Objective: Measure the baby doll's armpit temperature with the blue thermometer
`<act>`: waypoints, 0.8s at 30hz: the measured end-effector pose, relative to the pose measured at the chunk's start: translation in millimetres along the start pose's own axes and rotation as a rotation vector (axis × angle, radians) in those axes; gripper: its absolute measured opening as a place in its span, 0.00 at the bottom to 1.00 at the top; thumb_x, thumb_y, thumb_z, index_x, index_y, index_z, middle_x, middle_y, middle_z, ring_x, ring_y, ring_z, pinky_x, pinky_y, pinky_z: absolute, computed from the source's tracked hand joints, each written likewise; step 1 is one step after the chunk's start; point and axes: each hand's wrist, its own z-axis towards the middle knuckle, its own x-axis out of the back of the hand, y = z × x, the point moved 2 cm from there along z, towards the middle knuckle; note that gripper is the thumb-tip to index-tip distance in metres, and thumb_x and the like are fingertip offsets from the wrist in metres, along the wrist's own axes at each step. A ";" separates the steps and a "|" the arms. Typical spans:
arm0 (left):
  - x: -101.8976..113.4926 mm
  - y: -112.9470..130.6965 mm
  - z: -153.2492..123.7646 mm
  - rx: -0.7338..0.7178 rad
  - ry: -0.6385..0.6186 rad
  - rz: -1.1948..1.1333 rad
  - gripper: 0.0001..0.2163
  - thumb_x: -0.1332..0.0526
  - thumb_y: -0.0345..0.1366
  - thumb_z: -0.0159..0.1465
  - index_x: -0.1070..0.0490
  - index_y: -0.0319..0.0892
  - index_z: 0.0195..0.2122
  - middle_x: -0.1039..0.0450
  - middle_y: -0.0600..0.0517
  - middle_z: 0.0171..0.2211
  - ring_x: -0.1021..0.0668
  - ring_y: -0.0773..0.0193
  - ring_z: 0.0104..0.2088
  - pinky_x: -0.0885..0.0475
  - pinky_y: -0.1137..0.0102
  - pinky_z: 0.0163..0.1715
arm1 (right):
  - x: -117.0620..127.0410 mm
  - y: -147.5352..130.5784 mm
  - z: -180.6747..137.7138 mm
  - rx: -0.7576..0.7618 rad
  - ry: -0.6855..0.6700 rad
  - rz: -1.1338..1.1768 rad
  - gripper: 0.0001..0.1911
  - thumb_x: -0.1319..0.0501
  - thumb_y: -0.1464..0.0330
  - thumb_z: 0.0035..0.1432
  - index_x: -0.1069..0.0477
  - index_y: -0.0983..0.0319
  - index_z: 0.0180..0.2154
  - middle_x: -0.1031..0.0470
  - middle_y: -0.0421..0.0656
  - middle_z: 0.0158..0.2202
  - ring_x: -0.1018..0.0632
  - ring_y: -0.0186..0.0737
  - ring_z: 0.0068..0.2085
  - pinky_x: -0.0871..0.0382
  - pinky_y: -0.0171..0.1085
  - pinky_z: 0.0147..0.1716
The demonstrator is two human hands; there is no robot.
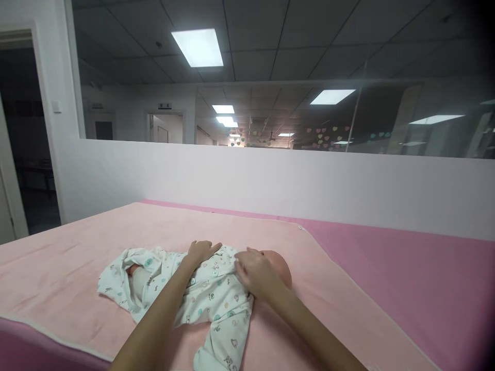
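Observation:
A baby doll (281, 267) lies on its back across the bed, its bald head to the right. It wears a white baby romper (216, 296) with small coloured prints and buttons down the front. At the left end the romper gapes, showing a pale inner layer and a bit of the doll's leg. My left hand (203, 252) lies on the romper's chest, thumb stretched toward the collar, some fingers hidden. My right hand (256, 272) is at the collar beside the head, its fingers curled on the cloth and covering the neck and much of the face. One sleeve (228, 342) stretches toward me.
A peach blanket (69, 273) with a pale edging covers a pink padded surface (417, 273). Behind it stands a low white wall (301, 188) with a large window above. A doorway (31, 134) opens on the left.

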 end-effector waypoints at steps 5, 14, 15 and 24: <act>0.2 -2.3 -3.5 0.055 -0.034 -0.022 0.32 0.63 0.58 0.58 0.29 0.38 0.38 0.26 0.39 0.41 0.25 0.48 0.41 0.34 0.58 0.41 | 11.8 61.6 -2.1 -0.315 0.135 0.388 0.14 0.50 0.63 0.57 0.28 0.60 0.33 0.25 0.42 0.36 0.27 0.37 0.37 0.38 0.34 0.36; 3.4 -4.1 -16.1 0.057 -0.048 -0.021 0.31 0.62 0.58 0.57 0.30 0.39 0.39 0.26 0.38 0.42 0.27 0.46 0.45 0.39 0.53 0.46 | -8.0 99.5 -18.6 -0.536 0.062 1.200 0.22 0.44 0.55 0.49 0.26 0.66 0.36 0.25 0.46 0.40 0.26 0.43 0.43 0.35 0.39 0.46; 3.4 -4.8 -16.5 0.059 -0.054 -0.020 0.31 0.62 0.58 0.57 0.30 0.39 0.39 0.26 0.39 0.42 0.27 0.46 0.45 0.39 0.52 0.46 | -7.7 98.4 -20.3 -0.555 0.073 1.208 0.21 0.44 0.56 0.49 0.27 0.66 0.36 0.25 0.46 0.40 0.26 0.43 0.43 0.35 0.39 0.46; 2.4 -5.3 -15.9 0.063 -0.056 -0.037 0.30 0.62 0.57 0.57 0.30 0.41 0.37 0.26 0.40 0.42 0.26 0.48 0.45 0.41 0.53 0.47 | -6.4 105.4 -21.4 -0.443 0.152 1.090 0.27 0.44 0.63 0.50 0.39 0.55 0.54 0.44 0.40 0.60 0.41 0.41 0.59 0.44 0.42 0.56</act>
